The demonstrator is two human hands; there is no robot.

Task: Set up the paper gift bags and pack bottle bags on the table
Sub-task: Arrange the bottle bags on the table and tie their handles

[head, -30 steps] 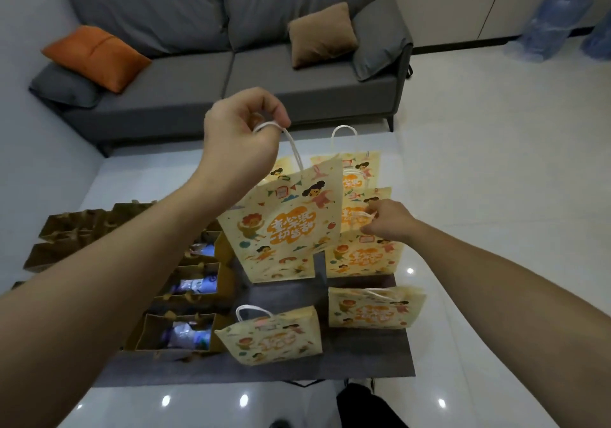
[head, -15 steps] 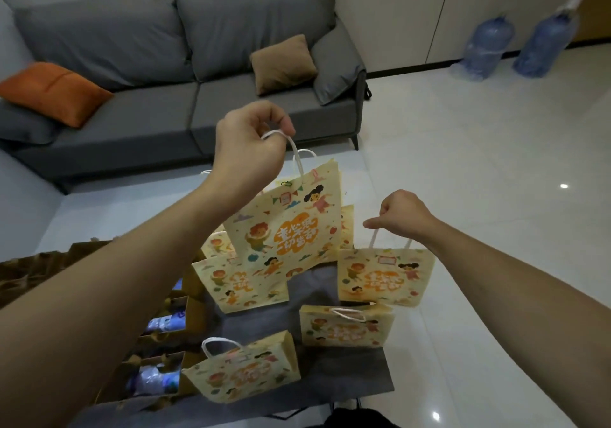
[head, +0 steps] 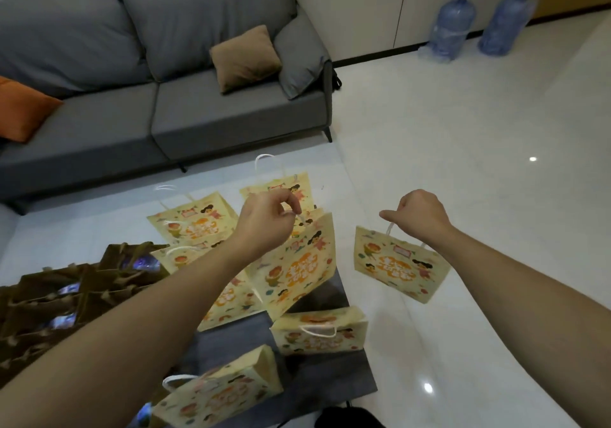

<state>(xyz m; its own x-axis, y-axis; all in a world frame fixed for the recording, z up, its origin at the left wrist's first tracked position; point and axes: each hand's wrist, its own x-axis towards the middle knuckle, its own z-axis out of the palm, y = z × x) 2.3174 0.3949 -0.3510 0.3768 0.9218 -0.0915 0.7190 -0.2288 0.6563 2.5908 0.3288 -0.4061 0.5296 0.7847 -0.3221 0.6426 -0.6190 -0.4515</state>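
My left hand [head: 264, 221] pinches the white cord handle of a yellow printed paper gift bag [head: 297, 269], which hangs tilted above the grey table [head: 350, 378]. My right hand [head: 418, 214] grips the handle of a second yellow gift bag [head: 396, 264], held in the air to the right of the table, over the floor. Several more yellow gift bags stand or lie on the table, among them one [head: 319, 330] at the right edge and one [head: 221, 391] at the front. Brown bottle bags [head: 66, 298] with bluish contents stand in rows on the left.
A grey sofa [head: 165, 103] with a brown cushion [head: 246, 57] and an orange cushion [head: 20, 110] stands behind the table. Two blue water jugs [head: 453, 27] lean by the far wall. Glossy white tile floor [head: 463, 163] spreads to the right.
My left hand has lowered its bag toward the table. My right hand has carried its bag out to the right, off the table's edge. The camera has turned right.
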